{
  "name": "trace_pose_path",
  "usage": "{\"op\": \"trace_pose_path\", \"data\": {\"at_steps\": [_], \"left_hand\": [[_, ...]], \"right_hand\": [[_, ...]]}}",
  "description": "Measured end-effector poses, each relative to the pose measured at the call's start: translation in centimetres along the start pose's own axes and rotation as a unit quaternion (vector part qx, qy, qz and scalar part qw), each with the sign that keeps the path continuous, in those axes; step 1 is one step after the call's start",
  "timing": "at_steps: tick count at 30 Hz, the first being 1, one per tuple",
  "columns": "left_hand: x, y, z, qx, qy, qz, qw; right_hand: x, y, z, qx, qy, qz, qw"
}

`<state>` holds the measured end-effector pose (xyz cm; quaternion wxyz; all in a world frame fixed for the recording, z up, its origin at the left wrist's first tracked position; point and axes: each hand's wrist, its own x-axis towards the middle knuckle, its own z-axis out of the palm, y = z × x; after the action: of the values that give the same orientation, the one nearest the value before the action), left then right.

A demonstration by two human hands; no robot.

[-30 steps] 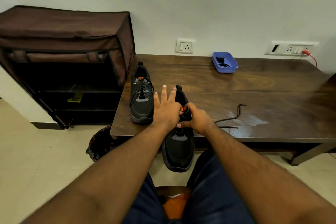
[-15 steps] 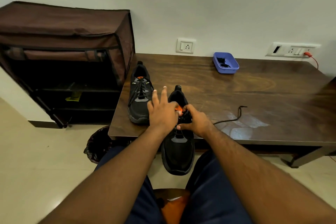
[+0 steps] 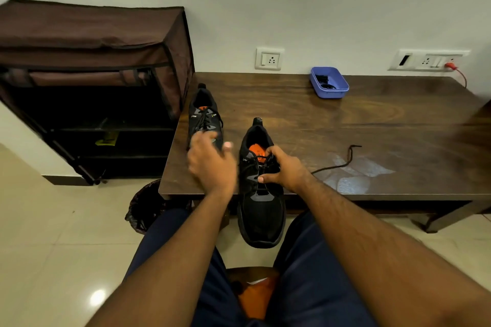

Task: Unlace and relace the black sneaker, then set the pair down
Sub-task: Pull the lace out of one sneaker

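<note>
**A:** Sneaker [image 3: 261, 194] hangs half off the table [image 3: 345, 125] edge in the head view, your right hand [image 3: 285, 167] pinching its laces; the loose lace [image 3: 342, 164] trails right.

**B:** Left hand [image 3: 212, 164]'s blurred, fingers relaxed, holding nothing. Pin the tongue while you thread.

**A:** Toe points at you, heel to the wall, long axis straight along your gaze.

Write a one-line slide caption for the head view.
Right hand grips the black sneaker at its laces; left hand hovers beside it.
</note>
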<state>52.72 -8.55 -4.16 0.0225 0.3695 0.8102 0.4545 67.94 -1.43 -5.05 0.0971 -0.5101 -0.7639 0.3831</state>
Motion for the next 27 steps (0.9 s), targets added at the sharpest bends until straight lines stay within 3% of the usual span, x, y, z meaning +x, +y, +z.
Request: {"op": "trace_pose_path", "data": {"at_steps": [2, 4, 8, 11, 13, 15, 17, 18, 19, 20, 21, 23, 25, 27], "left_hand": [[0.3, 1.8, 0.6, 0.111, -0.17, 0.12, 0.972], [0.8, 2.7, 1.2, 0.181, -0.26, 0.187, 0.93], [1.6, 2.0, 1.8, 0.17, -0.265, 0.213, 0.925], [1.5, 0.7, 1.6, 0.189, -0.212, 0.269, 0.92], [1.7, -0.1, 1.0, 0.131, -0.118, 0.207, 0.962], [2.8, -0.9, -0.2, 0.03, -0.025, 0.002, 0.999], [4.4, -1.9, -1.5, -0.042, 0.035, -0.198, 0.979], [4.6, -2.2, -2.0, -0.022, 0.039, -0.236, 0.971], [4.4, -2.2, -2.3, 0.043, 0.029, -0.209, 0.977], [3.9, -2.2, -2.3, 0.111, 0.014, -0.127, 0.985], [3.3, -1.9, -2.1, 0.159, -0.02, -0.024, 0.987], [2.4, -0.6, -1.2, 0.171, -0.178, 0.139, 0.959], [2.0, 0.5, -0.2, 0.176, -0.346, 0.157, 0.908], [2.1, 1.2, 0.5, 0.185, -0.395, 0.133, 0.89]], "right_hand": [[0.0, 0.0, 0.0, 0.0, 0.0, -0.003, 1.0], [-0.1, -0.2, -0.2, -0.004, -0.001, -0.006, 1.0], [-0.2, -0.4, -0.2, -0.016, -0.004, 0.0, 1.0], [-0.1, -0.4, -0.1, -0.023, -0.002, 0.003, 1.0], [-0.1, -0.4, -0.2, -0.023, -0.005, 0.007, 1.0], [-0.2, -0.4, -0.3, -0.019, -0.01, 0.008, 1.0], [-0.1, -0.5, -0.3, -0.02, -0.01, 0.01, 1.0], [-0.1, -0.6, -0.2, -0.021, -0.012, 0.013, 1.0], [0.0, -0.7, -0.2, -0.019, -0.015, 0.016, 1.0], [0.0, -0.8, -0.3, -0.016, -0.021, 0.016, 1.0], [0.1, -0.9, -0.5, -0.01, -0.033, 0.01, 0.999], [0.2, -1.2, -1.1, 0.018, -0.067, -0.003, 0.998], [0.3, -1.5, -1.3, 0.049, -0.081, -0.005, 0.996], [0.6, -1.9, -1.0, 0.011, -0.04, 0.002, 0.999]]}}
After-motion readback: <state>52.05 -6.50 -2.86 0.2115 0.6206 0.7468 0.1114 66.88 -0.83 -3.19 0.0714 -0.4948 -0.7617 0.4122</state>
